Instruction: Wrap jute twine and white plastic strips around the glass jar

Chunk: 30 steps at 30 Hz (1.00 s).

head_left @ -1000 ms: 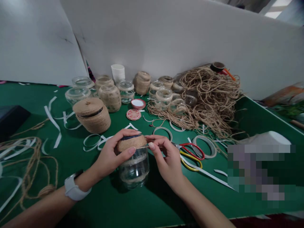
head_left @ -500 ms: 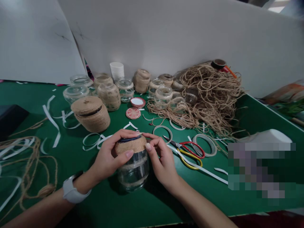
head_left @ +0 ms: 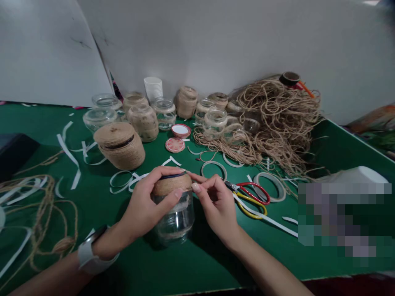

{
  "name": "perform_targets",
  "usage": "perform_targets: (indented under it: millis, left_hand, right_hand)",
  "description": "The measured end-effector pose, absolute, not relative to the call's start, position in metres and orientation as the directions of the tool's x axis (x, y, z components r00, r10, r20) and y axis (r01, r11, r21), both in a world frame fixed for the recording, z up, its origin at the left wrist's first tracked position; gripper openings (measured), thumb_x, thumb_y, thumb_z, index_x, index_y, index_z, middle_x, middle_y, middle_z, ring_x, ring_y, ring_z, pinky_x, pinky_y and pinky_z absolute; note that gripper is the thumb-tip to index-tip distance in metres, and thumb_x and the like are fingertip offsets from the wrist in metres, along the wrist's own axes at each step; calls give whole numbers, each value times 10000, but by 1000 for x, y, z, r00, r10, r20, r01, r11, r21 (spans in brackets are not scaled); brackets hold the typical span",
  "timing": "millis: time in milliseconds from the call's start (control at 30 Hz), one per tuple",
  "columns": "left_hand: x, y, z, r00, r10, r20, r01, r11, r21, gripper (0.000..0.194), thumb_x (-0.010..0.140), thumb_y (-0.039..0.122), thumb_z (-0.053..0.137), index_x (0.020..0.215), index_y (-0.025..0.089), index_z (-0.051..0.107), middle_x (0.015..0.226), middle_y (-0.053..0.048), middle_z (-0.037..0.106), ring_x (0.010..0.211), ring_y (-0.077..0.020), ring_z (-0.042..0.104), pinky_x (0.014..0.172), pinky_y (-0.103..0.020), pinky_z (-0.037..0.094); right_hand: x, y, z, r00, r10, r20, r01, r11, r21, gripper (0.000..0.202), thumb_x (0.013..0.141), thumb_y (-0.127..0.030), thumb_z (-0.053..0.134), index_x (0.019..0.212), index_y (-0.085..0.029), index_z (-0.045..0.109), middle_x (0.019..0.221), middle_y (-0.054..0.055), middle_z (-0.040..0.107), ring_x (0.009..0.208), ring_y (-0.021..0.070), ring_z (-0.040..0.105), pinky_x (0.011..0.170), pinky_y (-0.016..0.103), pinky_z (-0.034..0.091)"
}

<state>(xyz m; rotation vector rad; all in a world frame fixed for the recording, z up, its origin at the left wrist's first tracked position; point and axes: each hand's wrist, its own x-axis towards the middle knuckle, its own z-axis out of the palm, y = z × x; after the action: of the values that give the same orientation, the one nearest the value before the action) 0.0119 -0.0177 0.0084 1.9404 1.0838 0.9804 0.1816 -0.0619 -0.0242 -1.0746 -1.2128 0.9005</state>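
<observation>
A glass jar (head_left: 178,216) stands upright before me, its neck and shoulder wrapped in a band of jute twine (head_left: 172,185). A dark blue rim or lid shows at its top. My left hand (head_left: 148,205) is closed around the jar's upper left side, thumb across the front of the twine and fingers over the top. My right hand (head_left: 218,205) is pinched at the right edge of the twine band, fingertips touching it; whatever lies between them is too small to make out. Clear glass shows below the band.
Behind stand a twine-covered lidded jar (head_left: 120,149), several other jars (head_left: 215,123) and stacked paper cups (head_left: 153,88). To the right are scissors (head_left: 251,197), a tape roll (head_left: 271,187) and a heap of twine (head_left: 277,111). White strips (head_left: 69,154) and loose twine (head_left: 40,222) lie left.
My right hand has shifted slightly right and turned, its fingers still at the band's right edge. My left hand keeps its hold on the jar. The view has moved a little.
</observation>
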Motion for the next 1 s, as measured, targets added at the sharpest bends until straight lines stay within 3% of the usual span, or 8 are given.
perform_targets:
  millis: [200,367,533,733,1000]
  left_hand:
    - [8,-7,2,368,912,180,231,-277,933,278,826,364,652,1055,208,684,1047,-53,755,928,-247,712,777,-319,575]
    - [8,-6,0,363,912,190,199,-275,941,288,801,367,691,1044,212,694,1066,-59,758,946,-254,715,809,-328,575]
    - [8,-6,-1,363,916,169,152,-238,959,289,806,382,701,1038,210,684,1075,-66,756,938,-248,720,792,-318,582]
    - [7,-4,0,406,890,208,147,-288,946,295,811,393,705,1046,217,680,1103,-64,733,1032,-246,691,905,-330,554]
    - [8,-3,-2,383,903,195,143,-266,953,259,828,378,701,1041,231,697,1098,-56,735,1042,-251,682,925,-345,539]
  right_hand:
    - [186,-61,-25,138,962,235,13,236,-972,190,927,-282,642,778,-234,535,1122,123,766,1192,239,667,915,363,555]
    - [183,-63,-24,152,942,300,118,284,-951,173,918,-251,646,777,-230,547,1132,128,763,1128,231,704,898,353,563]
    - [182,-63,-24,159,942,295,104,281,-954,180,912,-257,651,763,-226,554,1159,134,754,1129,231,703,903,351,573]
    - [182,-62,-23,201,927,316,134,293,-947,186,907,-246,658,756,-227,551,1035,115,787,1072,228,729,869,346,583]
    - [178,-59,-27,206,904,375,210,333,-919,186,928,-232,621,766,-233,532,1062,125,777,1078,224,726,860,340,588]
